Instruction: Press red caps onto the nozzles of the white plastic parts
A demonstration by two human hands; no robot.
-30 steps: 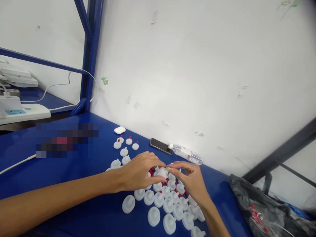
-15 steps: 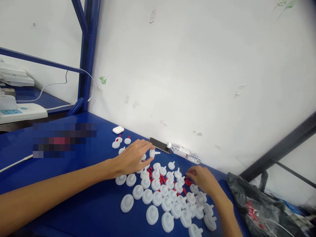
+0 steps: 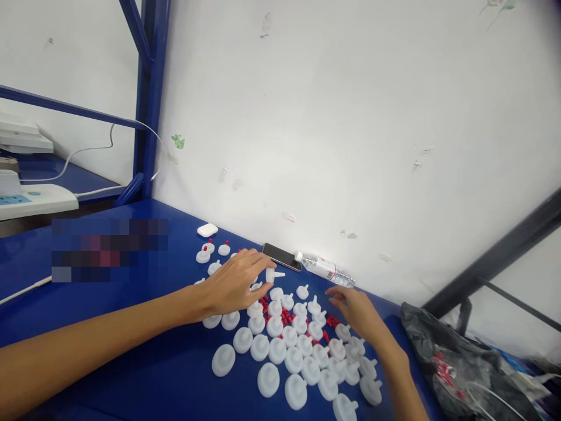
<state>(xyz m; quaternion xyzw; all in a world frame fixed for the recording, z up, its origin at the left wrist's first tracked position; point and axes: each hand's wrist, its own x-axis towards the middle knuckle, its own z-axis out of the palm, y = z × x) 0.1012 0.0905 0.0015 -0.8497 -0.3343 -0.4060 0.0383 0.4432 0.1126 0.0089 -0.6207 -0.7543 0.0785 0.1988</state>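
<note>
Out beyond your left wrist, a few red-tipped pieces (image 3: pixel 203 256) stood near a small white case (image 3: pixel 207 230). Then came your left hand (image 3: pixel 236 285), thumb and fingers parted just the width of a disc, pinching one white nozzle piece (image 3: pixel 271 275) by its rim, spout aimed toward your other hand! It looked light, fairly stiff plastic, probably smooth enough to skid if squeezed off-centre; the broad rim seemed the sure hold, the thin spout the part likeliest to bend. Just beyond those fingertips lay a phone (image 3: pixel 281 257); nearer you, below them, spread the loose white pieces (image 3: pixel 294 360), with tiny red caps (image 3: pixel 287 317) among them, surely fingertip work. A bottle (image 3: pixel 319 266) lay beyond your right hand (image 3: pixel 356 311), whose fingers were half curled over the pile's far edge; whether they held anything, you couldn't tell.
</note>
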